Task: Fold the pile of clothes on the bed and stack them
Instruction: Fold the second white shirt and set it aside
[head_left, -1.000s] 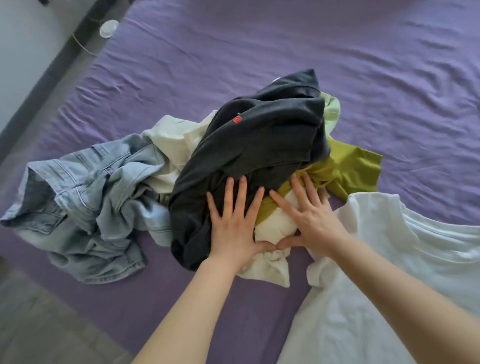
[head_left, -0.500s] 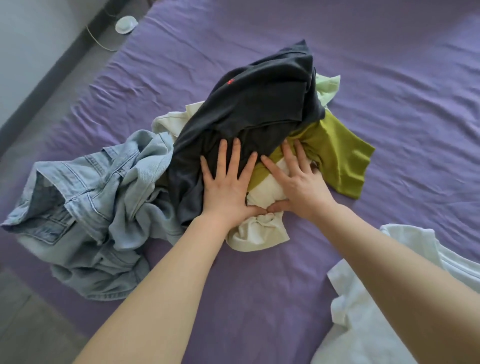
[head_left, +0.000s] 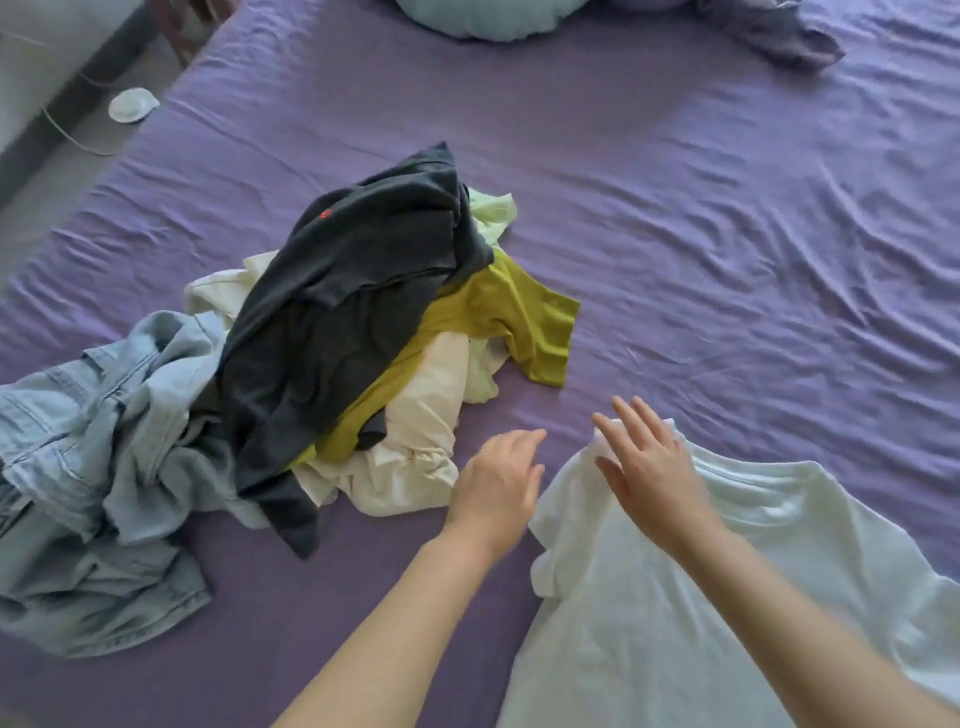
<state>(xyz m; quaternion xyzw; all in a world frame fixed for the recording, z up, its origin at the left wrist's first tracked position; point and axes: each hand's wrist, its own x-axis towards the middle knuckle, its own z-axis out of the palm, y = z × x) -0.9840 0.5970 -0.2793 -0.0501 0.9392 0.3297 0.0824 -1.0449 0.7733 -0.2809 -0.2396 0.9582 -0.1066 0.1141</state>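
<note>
A heap of clothes lies left of centre on the purple bed (head_left: 675, 234): a dark grey top (head_left: 343, 306) on top, an olive-green garment (head_left: 498, 317) and a cream one (head_left: 415, 447) under it, and light blue jeans (head_left: 88, 467) sprawled at the left. A white T-shirt (head_left: 675, 597) lies spread flat at the lower right. My left hand (head_left: 496, 486) hovers with relaxed fingers between the heap and the T-shirt, holding nothing. My right hand (head_left: 649, 467) is over the T-shirt's near sleeve, fingers straight and spread.
A pale blue pillow (head_left: 493, 18) and a crumpled grey-purple cloth (head_left: 779, 31) lie at the bed's far end. On the floor beyond the bed's left edge sits a small white round device (head_left: 131, 104) with a cord. Wrinkled bare sheet stretches to the right.
Both hands have left the heap, which they were pressing and pushing away, and drawn back toward me. The right hand is now over the white T-shirt's sleeve. The view has lifted.
</note>
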